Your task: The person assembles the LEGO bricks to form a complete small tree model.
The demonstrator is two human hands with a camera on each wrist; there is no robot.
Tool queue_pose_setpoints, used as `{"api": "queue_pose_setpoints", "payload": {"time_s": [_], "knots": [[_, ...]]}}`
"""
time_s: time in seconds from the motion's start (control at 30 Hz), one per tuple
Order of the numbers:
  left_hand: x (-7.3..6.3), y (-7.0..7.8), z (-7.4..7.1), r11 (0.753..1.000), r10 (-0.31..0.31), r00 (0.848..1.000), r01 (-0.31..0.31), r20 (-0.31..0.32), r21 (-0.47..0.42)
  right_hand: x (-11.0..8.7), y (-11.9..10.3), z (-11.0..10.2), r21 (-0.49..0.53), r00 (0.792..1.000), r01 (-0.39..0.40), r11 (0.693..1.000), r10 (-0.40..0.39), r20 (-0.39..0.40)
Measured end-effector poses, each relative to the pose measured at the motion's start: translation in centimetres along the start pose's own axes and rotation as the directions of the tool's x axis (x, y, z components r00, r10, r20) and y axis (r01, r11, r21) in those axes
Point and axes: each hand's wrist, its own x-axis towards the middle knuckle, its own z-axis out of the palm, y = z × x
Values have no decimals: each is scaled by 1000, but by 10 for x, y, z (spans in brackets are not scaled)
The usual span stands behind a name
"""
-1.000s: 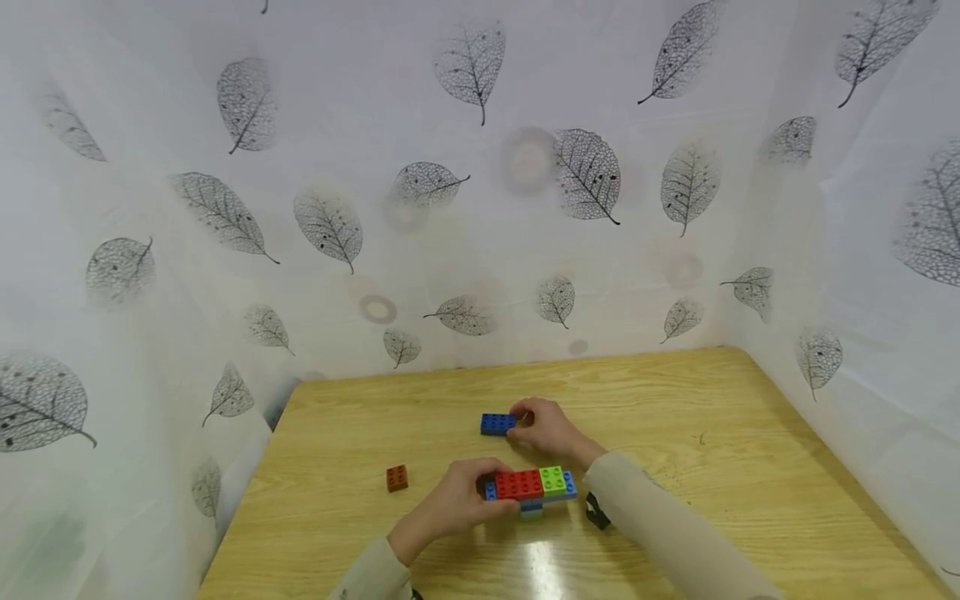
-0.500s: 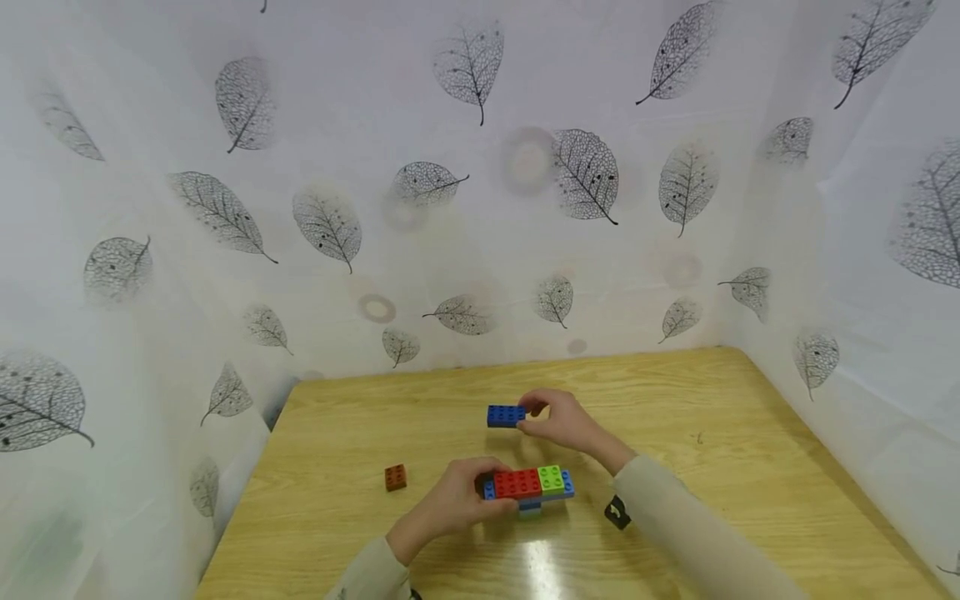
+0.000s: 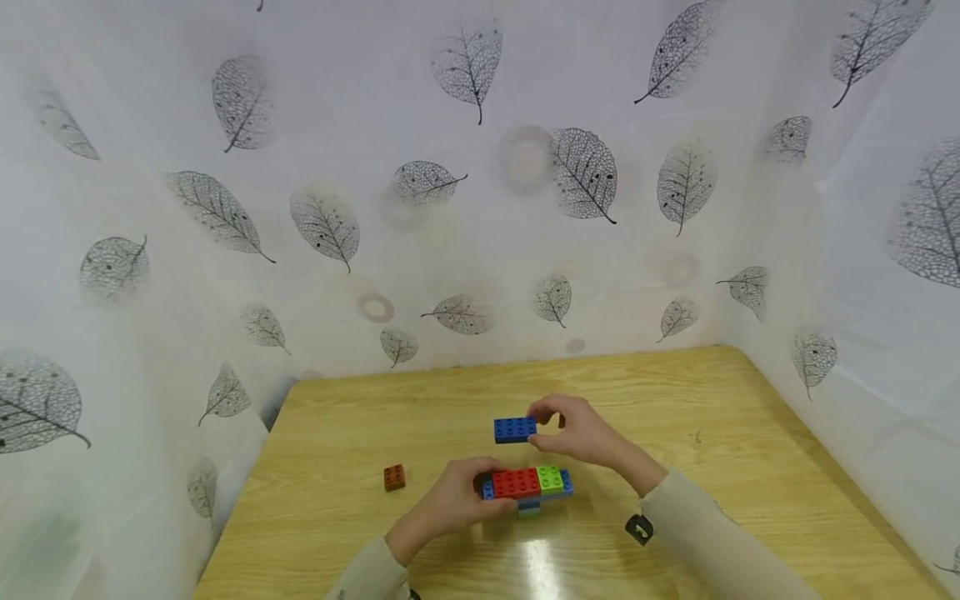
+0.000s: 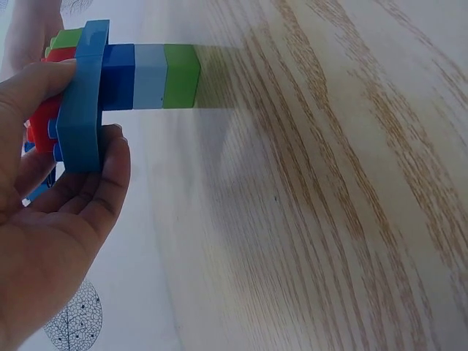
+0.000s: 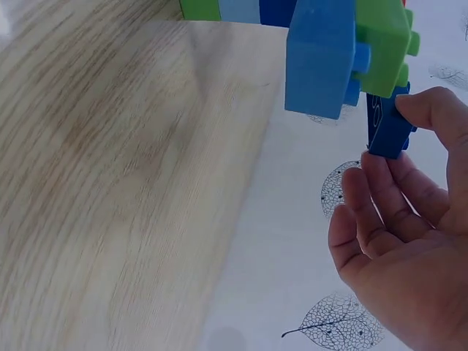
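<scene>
My left hand (image 3: pixel 459 498) grips the left end of a toy brick build, thumb on the near side. On the build's top sit a red brick (image 3: pixel 516 482) and a lime green brick (image 3: pixel 551 478), over a long light blue brick (image 4: pixel 82 110). Under that, a narrow column runs through dark blue and pale blue down to a green brick (image 4: pixel 181 76) at the table. Just beyond the build, my right hand (image 3: pixel 577 429) pinches the right end of a dark blue brick (image 3: pixel 514 429), studs up, held above the table.
A small brown brick (image 3: pixel 394 477) lies on the wooden table (image 3: pixel 330 450), left of my left hand. A white leaf-patterned curtain (image 3: pixel 465 233) closes in the back and sides. A black strap piece (image 3: pixel 639 529) shows by the right sleeve.
My right hand has lifted the dark blue brick off the table and brought it right and nearer, toward the build. The left hand and the build have stayed in place.
</scene>
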Motion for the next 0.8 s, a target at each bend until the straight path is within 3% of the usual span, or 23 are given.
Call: {"api": "queue_pose_setpoints", "payload": {"time_s": [0.4,0.8], "knots": [[0,-1,0,1000,23,1000,-23,-4,-17,-24,-5,-4,12,999,34,999,-35,25],[-1,0,2,999,9,1000,-9,-4,-51,-45,-7,0,93,995,85,992,-89,33]]}}
